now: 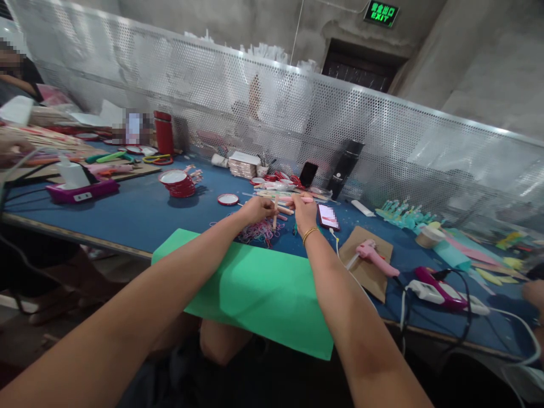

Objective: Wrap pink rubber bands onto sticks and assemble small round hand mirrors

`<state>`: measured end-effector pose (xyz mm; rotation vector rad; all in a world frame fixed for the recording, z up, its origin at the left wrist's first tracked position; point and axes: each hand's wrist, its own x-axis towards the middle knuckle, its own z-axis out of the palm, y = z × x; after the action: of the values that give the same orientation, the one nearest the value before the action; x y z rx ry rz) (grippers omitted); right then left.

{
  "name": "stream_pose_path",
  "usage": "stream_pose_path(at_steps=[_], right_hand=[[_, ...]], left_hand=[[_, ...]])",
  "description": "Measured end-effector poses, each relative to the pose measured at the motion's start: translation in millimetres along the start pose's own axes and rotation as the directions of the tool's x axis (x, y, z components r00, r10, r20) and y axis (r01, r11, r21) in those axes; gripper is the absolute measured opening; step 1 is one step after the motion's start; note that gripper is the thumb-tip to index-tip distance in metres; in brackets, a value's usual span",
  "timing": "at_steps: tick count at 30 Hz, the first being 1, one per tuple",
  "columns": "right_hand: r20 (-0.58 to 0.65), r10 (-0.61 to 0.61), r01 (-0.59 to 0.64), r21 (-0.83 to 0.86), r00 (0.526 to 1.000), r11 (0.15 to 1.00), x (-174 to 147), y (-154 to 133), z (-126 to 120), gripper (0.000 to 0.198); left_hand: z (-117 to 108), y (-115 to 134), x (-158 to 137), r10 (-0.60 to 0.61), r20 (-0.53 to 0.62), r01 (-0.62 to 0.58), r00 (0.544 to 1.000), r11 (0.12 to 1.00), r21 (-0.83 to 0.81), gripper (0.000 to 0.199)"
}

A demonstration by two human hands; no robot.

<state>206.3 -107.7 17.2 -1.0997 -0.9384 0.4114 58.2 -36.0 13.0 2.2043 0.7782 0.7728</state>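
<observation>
I have my left hand [260, 209] pinching a pale, upright stick [276, 216] between thumb and fingers, over the middle of the blue counter [136, 218], in from its near edge. My right hand [305, 209], just beside it, has its fingers closed around a pink pen-like stick [303, 199] lying roughly level; whether the two sticks touch, I can't tell. Below my left hand, toward the near edge, lies a tangle of coloured strands [259, 233]. A green sheet [255, 289] drapes over the near edge below my forearms. Toward the left I have a red-rimmed disc [228, 199] and a stack of red rings [178, 186]. Just right of my right hand lies a phone [328, 217]; farther right, near that same edge, a pink glue gun [376, 258] rests on brown cardboard [361, 241]. A perforated metal screen [204, 85] runs along the far edge.
</observation>
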Motion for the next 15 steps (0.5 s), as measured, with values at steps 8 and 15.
stream_pose_path(at_steps=[8,15], right_hand=[[0.030,0.010,-0.011,0.041,0.999,0.999,-0.8,-1.8,0.6,0.013],[-0.010,0.025,-0.024,0.079,1.000,0.997,0.0,-1.2,0.8,0.014]], left_hand=[[-0.9,4.6,-2.0,0.000,0.004,0.000,1.000,1.000,0.013,0.030],[-0.5,3.0,-1.2,0.007,0.008,-0.007,1.000,1.000,-0.018,0.030]])
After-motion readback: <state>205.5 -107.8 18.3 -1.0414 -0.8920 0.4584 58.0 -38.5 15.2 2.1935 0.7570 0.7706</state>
